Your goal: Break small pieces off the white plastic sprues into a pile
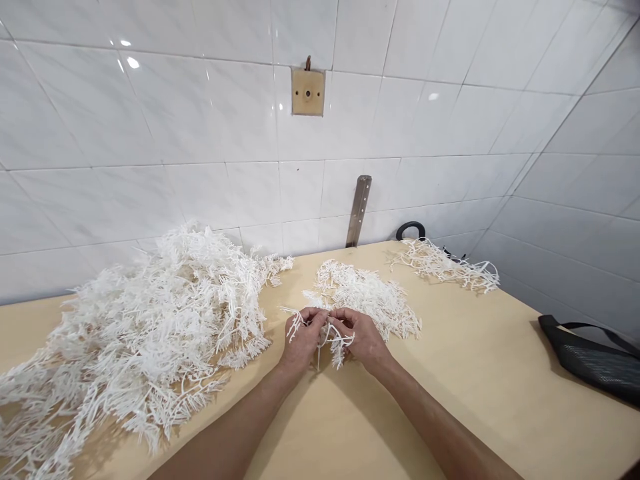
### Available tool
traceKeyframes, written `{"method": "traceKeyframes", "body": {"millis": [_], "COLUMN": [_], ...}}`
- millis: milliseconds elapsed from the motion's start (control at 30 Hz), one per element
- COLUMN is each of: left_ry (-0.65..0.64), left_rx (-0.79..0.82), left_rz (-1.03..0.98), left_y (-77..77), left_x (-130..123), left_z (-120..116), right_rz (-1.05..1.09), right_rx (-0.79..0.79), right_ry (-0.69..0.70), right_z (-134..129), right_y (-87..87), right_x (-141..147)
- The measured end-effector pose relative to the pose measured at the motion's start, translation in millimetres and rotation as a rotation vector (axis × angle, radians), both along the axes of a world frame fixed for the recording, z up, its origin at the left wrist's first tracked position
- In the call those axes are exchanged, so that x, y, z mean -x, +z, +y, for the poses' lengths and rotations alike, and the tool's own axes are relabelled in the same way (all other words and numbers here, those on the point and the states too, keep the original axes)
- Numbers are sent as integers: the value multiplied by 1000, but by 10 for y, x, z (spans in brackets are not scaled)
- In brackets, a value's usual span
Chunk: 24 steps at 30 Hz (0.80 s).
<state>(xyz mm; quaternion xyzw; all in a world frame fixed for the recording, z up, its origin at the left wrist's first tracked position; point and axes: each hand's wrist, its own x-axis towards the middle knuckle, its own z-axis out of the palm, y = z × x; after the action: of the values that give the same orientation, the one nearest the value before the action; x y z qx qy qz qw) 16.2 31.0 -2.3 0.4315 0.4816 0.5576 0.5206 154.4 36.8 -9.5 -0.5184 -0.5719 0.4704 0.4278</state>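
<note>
Both my hands meet near the middle of the table, fingertips pinched close together. Between them are white plastic branch sprigs (338, 347), thin and forked, with feathery ends hanging below the fingers. My left hand (302, 339) grips the sprigs from the left, some twigs poking out past its fingers. My right hand (364, 339) pinches them from the right. Exactly where the stems join is hidden by the fingers. Just behind the hands lies a small pile of white feathery sprigs (375, 297). A far larger heap of the same sprigs (185, 320) covers the table's left side.
At the back right of the wooden table (500, 387) lie barer white twigs (445, 263), beside a black ring-shaped handle (411, 230). A black bag (590, 353) sits at the right edge. A metal strip (359, 212) leans on the tiled wall, below a wall plate (307, 92).
</note>
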Motion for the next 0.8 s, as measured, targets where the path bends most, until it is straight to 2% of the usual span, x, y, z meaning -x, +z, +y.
{"method": "traceKeyframes", "body": {"millis": [300,433,533,633,800], "left_ry": [-51,-98,-152,-181,-140], "left_rx": [86,120,116,127,152], "left_rz": [-163,-206,-195,-157,-96], "left_y": [-26,-3,33,70,68], "left_x": [5,29,48,54,48], "left_z": [32,43,36,21,18], "right_rz": [30,-7,-51,-61,-76], "right_rx": [31,-21,-76,-65,-33], "right_ry": [-34,-36,-37,-32,-40], "right_z": [-24,-30,-29,-29,-25], "right_y": [-29,-37,-45,-47,-11], "right_x": [46,46,30,19,14]}}
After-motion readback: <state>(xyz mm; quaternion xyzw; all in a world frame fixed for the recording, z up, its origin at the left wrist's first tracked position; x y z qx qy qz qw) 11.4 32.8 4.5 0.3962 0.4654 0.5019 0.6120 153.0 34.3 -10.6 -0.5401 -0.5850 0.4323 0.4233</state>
